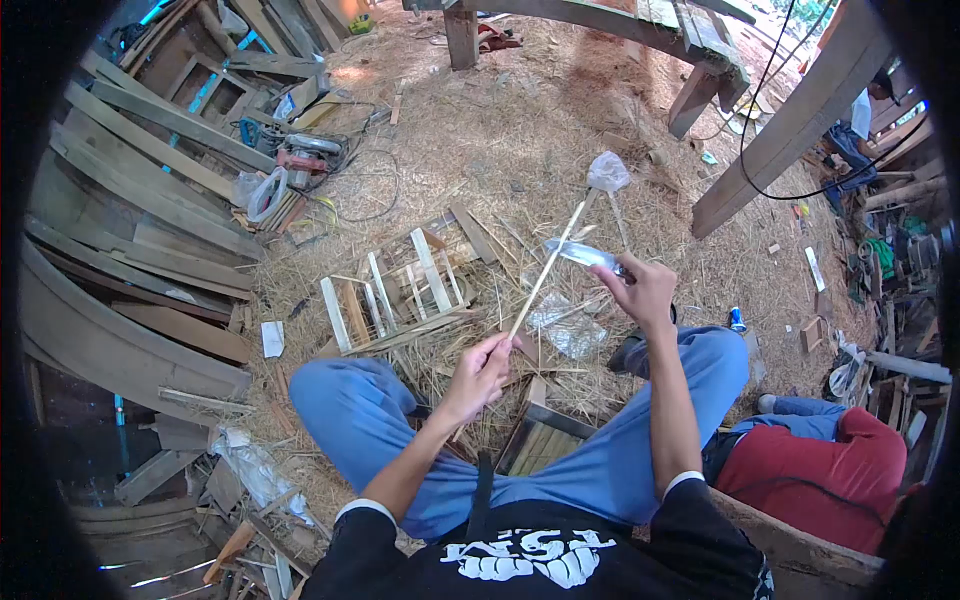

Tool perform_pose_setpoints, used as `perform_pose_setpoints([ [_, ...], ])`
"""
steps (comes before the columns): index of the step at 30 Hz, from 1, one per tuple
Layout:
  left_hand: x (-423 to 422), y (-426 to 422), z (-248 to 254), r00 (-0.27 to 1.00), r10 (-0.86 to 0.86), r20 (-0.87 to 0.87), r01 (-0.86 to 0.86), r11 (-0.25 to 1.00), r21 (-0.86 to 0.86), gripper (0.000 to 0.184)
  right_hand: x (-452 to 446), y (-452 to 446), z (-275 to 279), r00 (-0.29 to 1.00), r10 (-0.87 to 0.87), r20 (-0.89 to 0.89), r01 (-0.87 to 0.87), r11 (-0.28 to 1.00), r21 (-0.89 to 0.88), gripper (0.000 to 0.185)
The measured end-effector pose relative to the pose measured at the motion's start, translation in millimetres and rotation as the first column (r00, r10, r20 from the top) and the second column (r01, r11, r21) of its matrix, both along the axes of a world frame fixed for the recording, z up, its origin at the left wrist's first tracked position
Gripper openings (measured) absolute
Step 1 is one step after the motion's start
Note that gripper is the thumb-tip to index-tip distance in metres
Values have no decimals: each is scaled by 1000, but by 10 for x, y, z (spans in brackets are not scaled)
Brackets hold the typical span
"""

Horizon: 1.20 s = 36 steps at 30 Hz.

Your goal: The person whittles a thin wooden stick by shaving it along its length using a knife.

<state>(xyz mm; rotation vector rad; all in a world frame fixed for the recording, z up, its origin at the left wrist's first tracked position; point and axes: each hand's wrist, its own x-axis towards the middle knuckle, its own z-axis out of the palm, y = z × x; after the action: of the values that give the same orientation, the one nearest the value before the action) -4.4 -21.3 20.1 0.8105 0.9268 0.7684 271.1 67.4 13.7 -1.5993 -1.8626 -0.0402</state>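
Observation:
My left hand [478, 378] is closed around the lower end of a long, thin bamboo strip [536, 290], which slants up and away to the right. In my right hand [645, 292] is a knife [580, 254] with a broad shiny blade; its handle is mostly hidden by my fingers. The blade crosses the strip near its upper part and appears to touch it. Just left of the strip, on the ground, lies a small slatted wooden frame [430, 270]. A crumpled clear plastic sheet [568, 326] lies below the knife, between my knees.
Wood shavings cover the ground. A power saw [308, 155] and cords sit at upper left, beside stacked planks [150, 215]. A wooden bench [590, 22] stands ahead, a thick post [790, 110] at right. A person in red [810, 465] is close on my right; a blue can [737, 318] stands nearby.

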Motion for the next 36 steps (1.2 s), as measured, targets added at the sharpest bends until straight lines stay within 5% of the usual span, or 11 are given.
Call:
perform_pose_setpoints([
  [6,-59,75,-131,998,-18,-57,18,1000,-5,35,-88,-163,13,997,-67,-36,64,995,-78,44],
  [16,20,166,-10,995,85,-42,-86,996,-10,36,-535,-206,19,967,243,-77,-247,968,-51,43],
  [22,98,132,-169,996,10,-90,-12,1000,-26,28,-751,-351,23,917,399,-12,-399,915,-59,41],
  [26,92,103,-133,997,-65,-47,64,998,-16,32,-713,-342,66,905,404,-133,-402,915,42,39],
  [36,135,-6,-53,989,-105,-101,111,992,61,30,-380,-245,117,940,336,62,-340,936,92,43],
])
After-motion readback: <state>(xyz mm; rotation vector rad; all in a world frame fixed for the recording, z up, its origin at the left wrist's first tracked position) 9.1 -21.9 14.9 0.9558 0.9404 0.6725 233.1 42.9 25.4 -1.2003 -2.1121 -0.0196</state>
